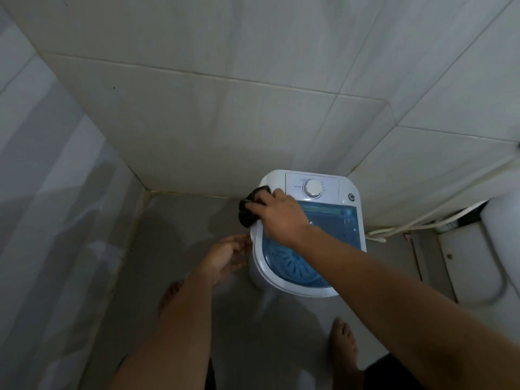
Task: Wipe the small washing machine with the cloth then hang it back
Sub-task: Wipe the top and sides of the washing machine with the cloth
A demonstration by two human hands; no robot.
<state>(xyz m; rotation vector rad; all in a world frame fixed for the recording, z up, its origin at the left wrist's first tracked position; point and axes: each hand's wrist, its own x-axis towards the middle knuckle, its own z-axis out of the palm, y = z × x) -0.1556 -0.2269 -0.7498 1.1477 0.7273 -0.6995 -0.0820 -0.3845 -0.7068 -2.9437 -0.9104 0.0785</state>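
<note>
On washer (349, 190), fingers (261, 205) gripping cloth (249, 212)

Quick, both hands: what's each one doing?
Left hand: open, empty, beside the washing machine.
Right hand: closed on the dark cloth.

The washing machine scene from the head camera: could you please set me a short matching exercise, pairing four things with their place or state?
Things:
1. cloth
2. left hand
3. dial
4. right hand

Places or states:
A. white and round, on the control panel at the machine's far end
B. down beside the machine's left side, holding nothing visible
C. dark and bunched, on the washing machine at its top left edge
D. over the blue lid, gripping the cloth

Pairs: 1-C, 2-B, 3-A, 4-D
</note>
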